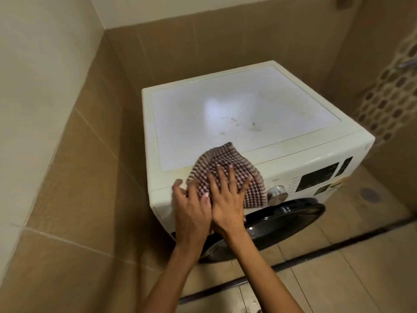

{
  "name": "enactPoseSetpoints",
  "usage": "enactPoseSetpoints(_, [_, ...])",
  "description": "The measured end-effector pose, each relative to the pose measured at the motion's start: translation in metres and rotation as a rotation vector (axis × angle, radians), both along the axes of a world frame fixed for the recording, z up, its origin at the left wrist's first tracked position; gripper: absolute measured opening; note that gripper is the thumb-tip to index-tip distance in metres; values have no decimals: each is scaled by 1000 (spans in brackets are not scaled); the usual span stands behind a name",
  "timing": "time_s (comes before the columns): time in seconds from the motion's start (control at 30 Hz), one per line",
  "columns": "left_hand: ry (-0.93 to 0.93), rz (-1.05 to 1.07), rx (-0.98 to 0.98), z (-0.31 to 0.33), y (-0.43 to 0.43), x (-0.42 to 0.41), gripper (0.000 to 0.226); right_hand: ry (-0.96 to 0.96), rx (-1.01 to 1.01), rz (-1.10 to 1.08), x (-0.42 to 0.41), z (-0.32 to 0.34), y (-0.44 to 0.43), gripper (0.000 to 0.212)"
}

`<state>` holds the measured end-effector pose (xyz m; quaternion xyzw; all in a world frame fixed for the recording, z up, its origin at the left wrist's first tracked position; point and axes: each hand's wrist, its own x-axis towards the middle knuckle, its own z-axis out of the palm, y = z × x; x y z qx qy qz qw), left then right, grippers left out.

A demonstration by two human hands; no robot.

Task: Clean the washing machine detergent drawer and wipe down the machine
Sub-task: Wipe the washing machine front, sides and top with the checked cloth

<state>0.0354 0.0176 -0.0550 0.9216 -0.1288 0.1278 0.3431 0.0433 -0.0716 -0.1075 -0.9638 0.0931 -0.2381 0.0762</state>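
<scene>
A white front-loading washing machine [237, 109] stands in a tiled corner, with specks of dirt on its top. A brown-and-white checked cloth [221, 159] lies over the machine's front top edge, hanging onto the control panel. My right hand [228, 199] presses flat on the cloth with its fingers spread. My left hand [189, 204] is right beside it at the cloth's left end, fingers bent over the cloth's edge and thumb on the fabric. The detergent drawer front [162, 206] at the machine's left is shut, partly hidden by my left hand.
A chrome dial [278, 193] and a dark display [319, 176] sit to the right of the cloth. The dark round door [282, 220] is below. Tiled walls close in on the left and behind; a patterned mesh [388, 98] hangs at the right.
</scene>
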Motion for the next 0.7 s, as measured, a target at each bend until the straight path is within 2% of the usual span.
enactPoseSetpoints(0.1, [46, -1, 3, 14, 6, 9, 28, 64, -58, 170, 0, 18, -25, 51])
enactPoseSetpoints(0.17, [-18, -18, 25, 27, 14, 25, 27, 101, -20, 172, -1, 20, -51, 51])
enactPoseSetpoints(0.3, [-83, 84, 194, 58, 7, 64, 33, 18, 107, -44, -18, 14, -90, 49])
enactPoseSetpoints(0.4, [-122, 84, 209, 70, -22, 57, 28, -6, 202, -194, -17, 22, -72, 47])
enactPoseSetpoints(0.47, [-127, -31, 172, 57, -39, 39, 22, 52, 148, -64, -8, 25, -52, 53])
enactPoseSetpoints(0.57, [-57, -114, 47, 26, -51, 17, 21, 147, -87, 196, 2, 20, -41, 59])
enactPoseSetpoints(0.63, [-19, -160, -47, 14, -53, 14, 25, 181, -151, 291, 4, 18, -55, 58])
enactPoseSetpoints(0.7, [-37, -231, -71, 12, -53, 17, 32, 136, -146, 299, 4, 18, -79, 54])
